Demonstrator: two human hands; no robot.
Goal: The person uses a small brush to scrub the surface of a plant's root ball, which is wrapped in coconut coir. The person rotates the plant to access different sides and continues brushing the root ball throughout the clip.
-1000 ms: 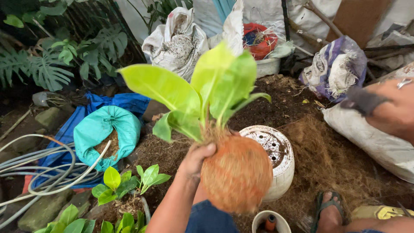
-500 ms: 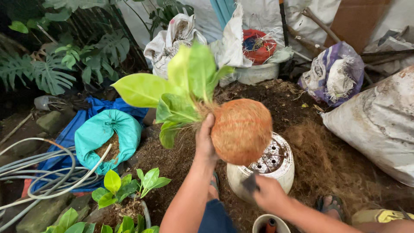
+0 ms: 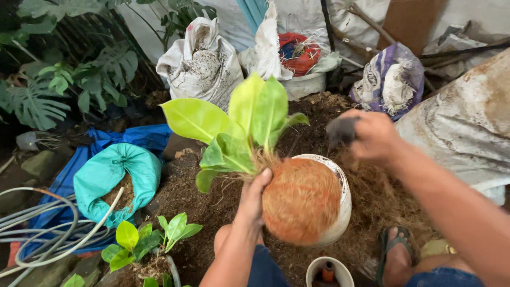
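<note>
Head view, looking down at a mound of dark brown potting soil (image 3: 212, 202). Left hand (image 3: 255, 199) grips a young plant with broad yellow-green leaves (image 3: 241, 125) at its base, fingers (image 3: 264, 178) pressed together around the stem, thumb against the rounded orange-brown root ball (image 3: 302, 201). The root ball hangs tilted just in front of a white perforated plastic pot (image 3: 340, 212), which stands on the soil. Right hand (image 3: 372, 135), above and behind the pot, has its fingers wrapped around a small dark tool (image 3: 341, 130). A teal sack of soil (image 3: 114, 172) lies left of the pot, a white sack (image 3: 199, 61) well behind it.
</note>
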